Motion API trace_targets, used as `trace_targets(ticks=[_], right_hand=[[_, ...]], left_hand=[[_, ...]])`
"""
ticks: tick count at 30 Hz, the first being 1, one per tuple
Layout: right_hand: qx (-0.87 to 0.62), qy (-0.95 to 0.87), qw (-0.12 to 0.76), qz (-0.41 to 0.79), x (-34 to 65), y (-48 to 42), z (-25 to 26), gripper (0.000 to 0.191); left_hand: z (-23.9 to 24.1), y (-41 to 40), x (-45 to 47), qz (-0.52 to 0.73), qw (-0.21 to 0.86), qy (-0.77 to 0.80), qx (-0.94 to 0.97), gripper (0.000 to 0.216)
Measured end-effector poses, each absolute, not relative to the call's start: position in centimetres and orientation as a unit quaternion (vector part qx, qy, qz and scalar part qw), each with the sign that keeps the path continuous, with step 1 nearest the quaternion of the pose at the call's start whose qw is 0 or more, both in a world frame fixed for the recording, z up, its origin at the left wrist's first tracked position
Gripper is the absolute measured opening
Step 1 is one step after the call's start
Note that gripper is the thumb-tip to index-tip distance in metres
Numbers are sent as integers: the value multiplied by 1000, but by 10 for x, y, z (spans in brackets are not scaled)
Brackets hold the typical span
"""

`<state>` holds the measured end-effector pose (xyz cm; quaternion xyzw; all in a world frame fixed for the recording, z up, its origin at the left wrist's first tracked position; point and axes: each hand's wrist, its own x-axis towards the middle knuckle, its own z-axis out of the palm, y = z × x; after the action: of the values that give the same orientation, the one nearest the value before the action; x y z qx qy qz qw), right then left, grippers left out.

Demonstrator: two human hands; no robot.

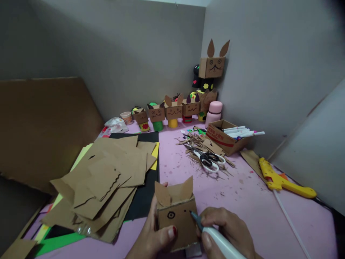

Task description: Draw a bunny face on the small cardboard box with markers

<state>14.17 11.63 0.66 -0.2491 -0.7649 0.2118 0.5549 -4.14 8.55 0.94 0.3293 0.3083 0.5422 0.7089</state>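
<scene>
A small cardboard box head (182,233) with two pointed cardboard ears sits in my left hand (153,230), thumb across its front and fingers behind. One ringed black eye (171,214) is drawn on the left of its face, and a small dot (185,211) shows on the right. My right hand (229,230) is closed around a white marker (219,242) with a blue-grey tip section. The marker's tip is at the face, just right of the dot; whether it touches cannot be made out.
Cardboard pieces (107,180) lie piled at left. Black-and-white scissors (206,158) rest on cardboard scraps, near a box of markers (226,138). A yellow glue gun (285,181) lies at right. Finished animal figures (173,111) and a pink bottle (214,113) stand at the back.
</scene>
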Motion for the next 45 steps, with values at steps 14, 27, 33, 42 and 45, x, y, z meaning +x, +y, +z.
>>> trace_targets(ticks=[14, 27, 33, 42, 45], right_hand=[[-300, -710, 609, 187, 123, 110, 3, 11], [-332, -701, 614, 144, 113, 108, 9, 11], [-315, -713, 609, 146, 118, 111, 8, 12], [-239, -770, 575, 142, 130, 121, 11, 20], [-229, -766, 585, 136, 128, 122, 12, 21]], left_hand=[[12, 85, -37, 540, 709, 309, 331, 102], [8, 86, -40, 543, 708, 308, 330, 107], [10, 85, -39, 542, 708, 314, 325, 109], [12, 85, -37, 549, 705, 303, 332, 107], [11, 85, -36, 548, 710, 293, 332, 105]])
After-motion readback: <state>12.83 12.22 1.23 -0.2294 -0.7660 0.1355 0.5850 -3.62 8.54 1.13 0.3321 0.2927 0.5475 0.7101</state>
